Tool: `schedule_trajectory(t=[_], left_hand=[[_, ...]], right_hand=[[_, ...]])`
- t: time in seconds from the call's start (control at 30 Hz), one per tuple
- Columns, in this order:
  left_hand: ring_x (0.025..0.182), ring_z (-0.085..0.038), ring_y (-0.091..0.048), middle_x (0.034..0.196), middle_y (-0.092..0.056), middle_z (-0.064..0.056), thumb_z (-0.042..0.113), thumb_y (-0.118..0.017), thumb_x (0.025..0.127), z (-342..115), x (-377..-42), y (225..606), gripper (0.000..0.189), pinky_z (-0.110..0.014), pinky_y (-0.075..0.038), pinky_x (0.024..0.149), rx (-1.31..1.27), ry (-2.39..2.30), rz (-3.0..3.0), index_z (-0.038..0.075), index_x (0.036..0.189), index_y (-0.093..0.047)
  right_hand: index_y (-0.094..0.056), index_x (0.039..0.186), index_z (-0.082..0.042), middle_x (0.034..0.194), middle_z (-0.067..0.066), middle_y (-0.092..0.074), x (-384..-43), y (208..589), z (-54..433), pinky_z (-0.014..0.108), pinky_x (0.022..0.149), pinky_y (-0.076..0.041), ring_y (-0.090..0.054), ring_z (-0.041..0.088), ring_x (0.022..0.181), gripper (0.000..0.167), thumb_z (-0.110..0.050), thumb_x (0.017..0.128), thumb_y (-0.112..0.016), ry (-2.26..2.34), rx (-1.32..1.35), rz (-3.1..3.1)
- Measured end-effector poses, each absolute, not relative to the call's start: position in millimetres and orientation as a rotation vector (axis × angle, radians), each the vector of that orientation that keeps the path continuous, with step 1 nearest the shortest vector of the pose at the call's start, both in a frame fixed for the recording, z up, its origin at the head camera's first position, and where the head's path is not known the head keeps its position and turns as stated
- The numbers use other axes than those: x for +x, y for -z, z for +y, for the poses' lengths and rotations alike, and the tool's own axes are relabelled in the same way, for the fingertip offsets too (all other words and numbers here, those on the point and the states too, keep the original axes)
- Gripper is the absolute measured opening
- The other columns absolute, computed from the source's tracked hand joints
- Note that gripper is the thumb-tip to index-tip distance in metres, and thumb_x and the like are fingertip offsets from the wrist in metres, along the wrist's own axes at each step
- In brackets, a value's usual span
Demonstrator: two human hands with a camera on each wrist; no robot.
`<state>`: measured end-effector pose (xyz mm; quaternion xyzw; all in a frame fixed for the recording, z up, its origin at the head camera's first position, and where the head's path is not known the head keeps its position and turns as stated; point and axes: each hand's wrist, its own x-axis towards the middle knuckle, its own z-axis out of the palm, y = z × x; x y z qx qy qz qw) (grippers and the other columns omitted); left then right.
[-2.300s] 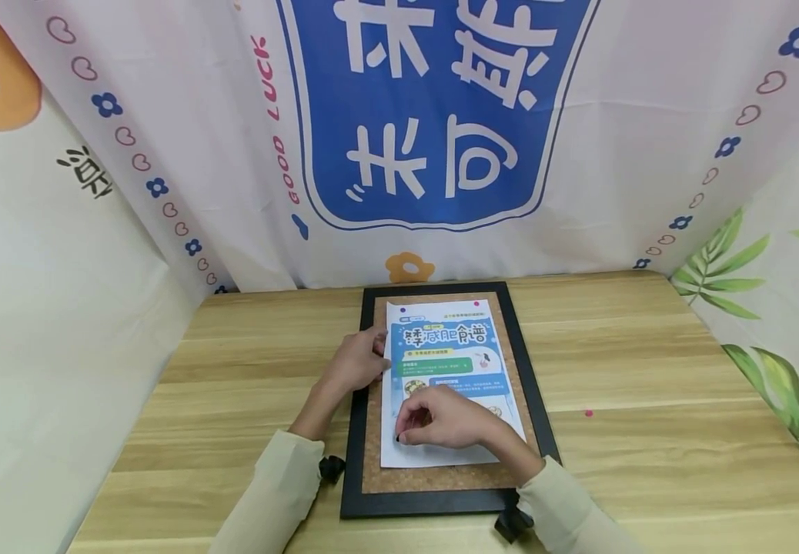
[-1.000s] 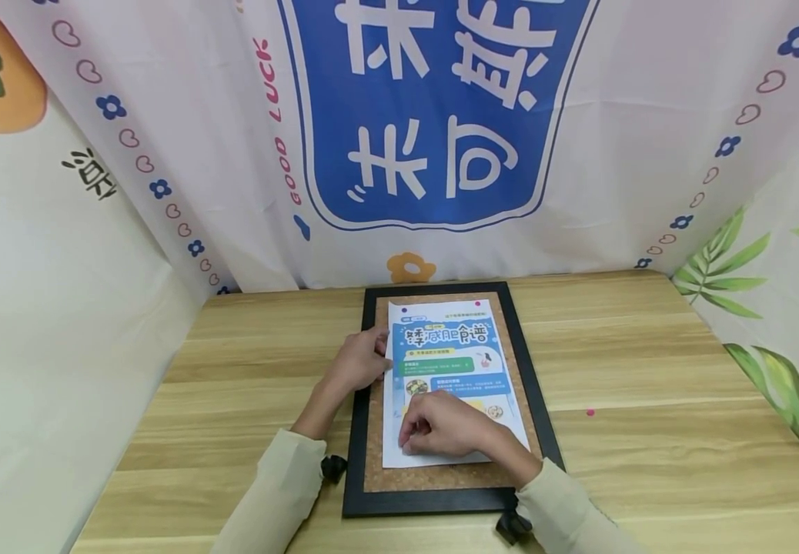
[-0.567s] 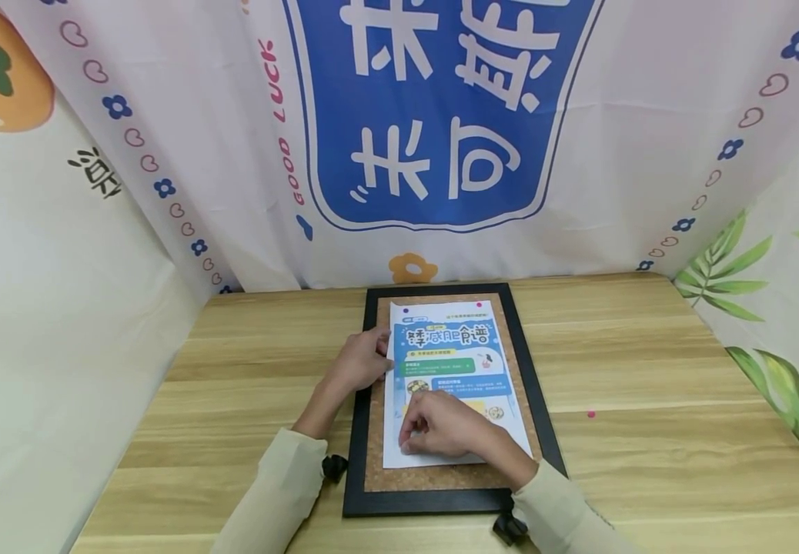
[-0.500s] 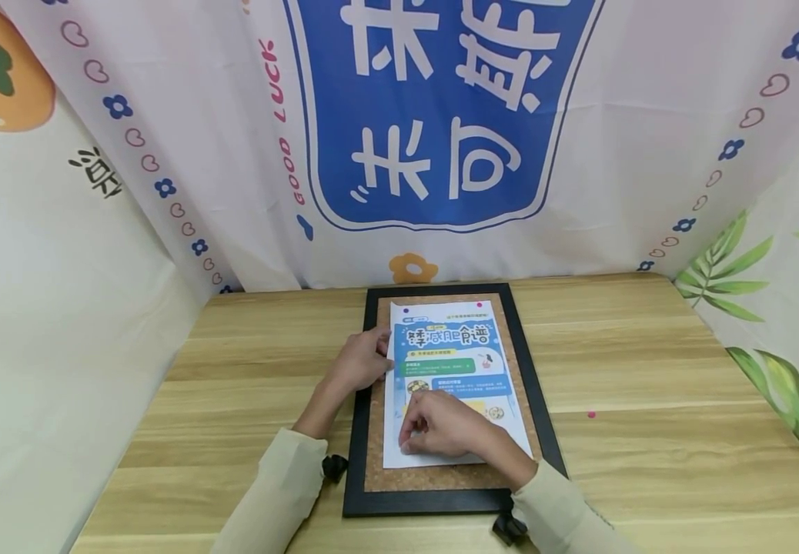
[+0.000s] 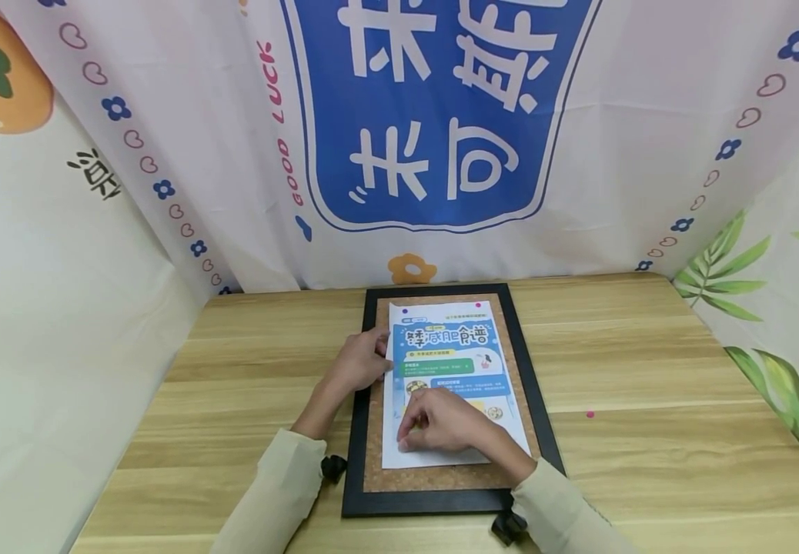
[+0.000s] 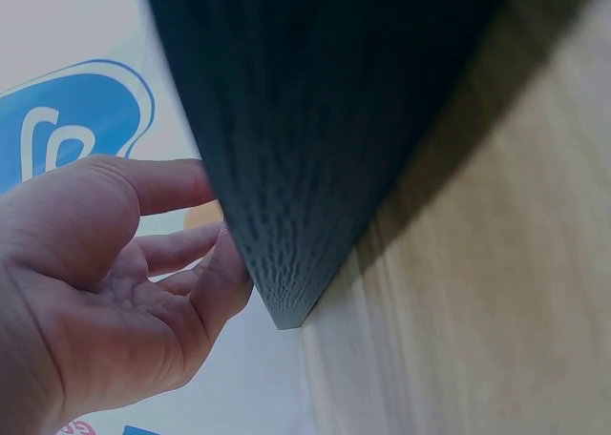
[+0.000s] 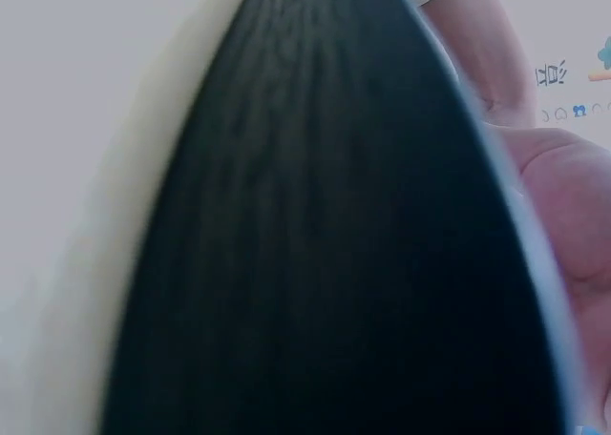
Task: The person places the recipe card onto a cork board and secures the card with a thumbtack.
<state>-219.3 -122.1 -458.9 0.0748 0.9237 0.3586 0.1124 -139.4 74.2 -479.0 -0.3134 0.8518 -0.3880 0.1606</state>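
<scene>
A printed poster (image 5: 451, 365) lies on a cork board (image 5: 441, 480) with a black frame (image 5: 427, 503). A purple push pin (image 5: 405, 311) and a pink push pin (image 5: 479, 305) sit at its top corners. My left hand (image 5: 363, 360) rests at the poster's left edge, its fingers loosely bent. In the left wrist view, the frame's side partly covers that hand's fingertips. My right hand (image 5: 441, 422) pinches at the poster's lower left corner; the small dark push pin there is hidden behind the fingertips. The frame blocks most of the right wrist view.
A loose pink push pin (image 5: 590, 414) lies on the wooden table (image 5: 649, 346), right of the board. Behind the table hangs a printed cloth (image 5: 600, 192). Black wrist devices sit near both cuffs, close to the frame's lower edge.
From just above the poster, the right fingertips came down onto its lower left corner, and the dark pin went out of sight. The left hand has stayed at the edge.
</scene>
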Motion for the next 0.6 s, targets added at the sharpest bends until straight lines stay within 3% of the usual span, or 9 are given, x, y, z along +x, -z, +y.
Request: schedule_trajectory(t=[0.6], left_hand=[[0.075,-0.017,-0.068,0.105,-0.074,-0.012,0.001,-0.076,0.095,-124.4,-219.2,460.7,0.061,-0.026,-0.058,0.062,0.285,-1.059,2.715,0.003,0.153,-0.055]], right_hand=[[-0.086,0.095,-0.017,0.088,-0.009,-0.068,-143.3,475.2,75.8,0.019,0.069,-0.046,-0.053,0.000,0.075,0.003,-0.016,0.093,-0.084,1.060,-0.960,2.397]])
